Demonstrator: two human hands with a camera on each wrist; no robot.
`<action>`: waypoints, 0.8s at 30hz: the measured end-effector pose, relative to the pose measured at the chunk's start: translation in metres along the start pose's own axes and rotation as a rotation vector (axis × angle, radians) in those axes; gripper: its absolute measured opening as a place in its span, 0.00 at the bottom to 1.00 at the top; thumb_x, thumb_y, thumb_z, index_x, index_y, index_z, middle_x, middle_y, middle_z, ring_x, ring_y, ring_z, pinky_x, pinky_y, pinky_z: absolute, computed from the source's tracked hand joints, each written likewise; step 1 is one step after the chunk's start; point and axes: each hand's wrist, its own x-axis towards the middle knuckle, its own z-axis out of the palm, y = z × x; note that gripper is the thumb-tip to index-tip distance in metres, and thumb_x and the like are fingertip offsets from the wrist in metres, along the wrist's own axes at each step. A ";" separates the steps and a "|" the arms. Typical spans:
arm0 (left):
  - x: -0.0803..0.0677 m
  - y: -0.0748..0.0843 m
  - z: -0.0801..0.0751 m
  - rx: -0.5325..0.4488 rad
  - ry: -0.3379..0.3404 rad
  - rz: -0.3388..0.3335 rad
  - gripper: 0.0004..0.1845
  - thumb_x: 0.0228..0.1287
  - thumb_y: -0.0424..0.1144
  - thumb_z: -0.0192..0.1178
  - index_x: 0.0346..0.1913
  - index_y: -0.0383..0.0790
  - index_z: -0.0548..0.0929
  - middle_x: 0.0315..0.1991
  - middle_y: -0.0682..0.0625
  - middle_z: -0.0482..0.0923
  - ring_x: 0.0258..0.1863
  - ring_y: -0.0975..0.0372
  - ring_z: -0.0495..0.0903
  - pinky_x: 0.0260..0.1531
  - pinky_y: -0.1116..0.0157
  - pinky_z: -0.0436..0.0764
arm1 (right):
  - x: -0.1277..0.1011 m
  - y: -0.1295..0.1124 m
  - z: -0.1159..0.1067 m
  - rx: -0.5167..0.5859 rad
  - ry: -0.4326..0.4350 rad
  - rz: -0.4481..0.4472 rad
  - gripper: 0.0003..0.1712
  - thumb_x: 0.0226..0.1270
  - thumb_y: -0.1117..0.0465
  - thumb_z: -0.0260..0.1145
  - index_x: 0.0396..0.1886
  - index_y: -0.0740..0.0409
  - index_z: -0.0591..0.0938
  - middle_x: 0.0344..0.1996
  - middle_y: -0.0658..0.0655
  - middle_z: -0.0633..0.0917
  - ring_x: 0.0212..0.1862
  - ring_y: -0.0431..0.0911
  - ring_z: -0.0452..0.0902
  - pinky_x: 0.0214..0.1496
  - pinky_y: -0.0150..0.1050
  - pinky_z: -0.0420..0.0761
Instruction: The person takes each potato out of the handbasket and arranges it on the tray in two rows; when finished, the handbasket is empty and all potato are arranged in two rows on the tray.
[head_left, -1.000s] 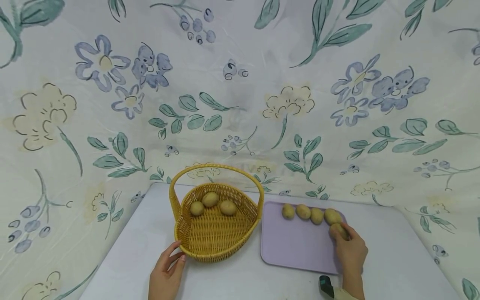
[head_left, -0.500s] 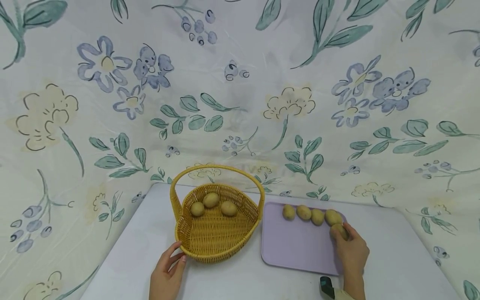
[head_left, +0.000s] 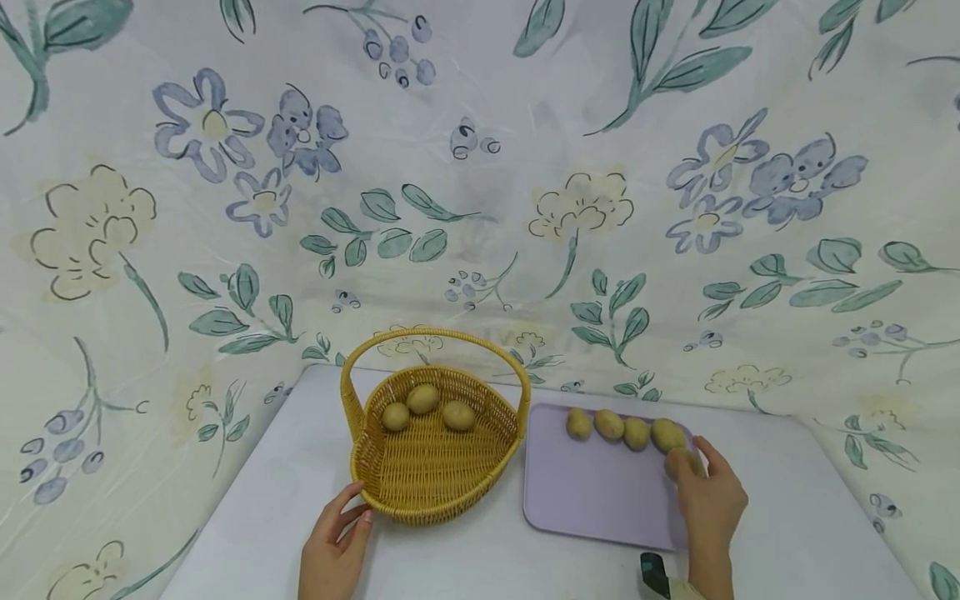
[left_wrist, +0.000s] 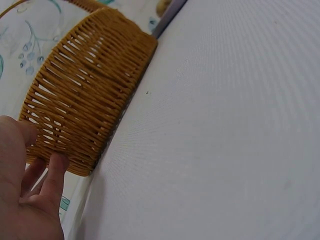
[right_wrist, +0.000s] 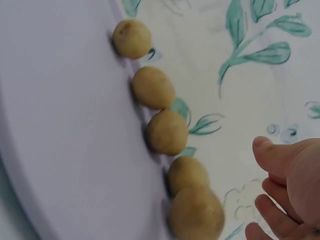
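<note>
potato (head_left: 678, 461) | tan, oval | near right end of lilac board (head_left: 592, 500) | apparently released, resting

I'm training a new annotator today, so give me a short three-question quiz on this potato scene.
1. How many potatoes lie in the basket?
2. True or false: the left hand touches the basket's near rim.
3. Multiple choice: the right hand is A) gripping the basket handle, B) by the fifth potato at the right edge of the board, its fingers apart from it, C) flat on the table far from the board.

Key
1. Three.
2. True; the left wrist view shows fingertips on the weave.
3. B; the right wrist view shows a gap between fingers and potato.
</note>
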 end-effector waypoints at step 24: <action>0.001 -0.003 -0.002 0.006 -0.023 0.009 0.25 0.66 0.36 0.59 0.64 0.57 0.70 0.60 0.57 0.70 0.46 0.82 0.74 0.46 0.86 0.77 | -0.055 -0.081 0.009 0.330 -0.006 -0.363 0.19 0.53 0.68 0.73 0.47 0.58 0.85 0.45 0.55 0.85 0.46 0.28 0.80 0.49 0.18 0.79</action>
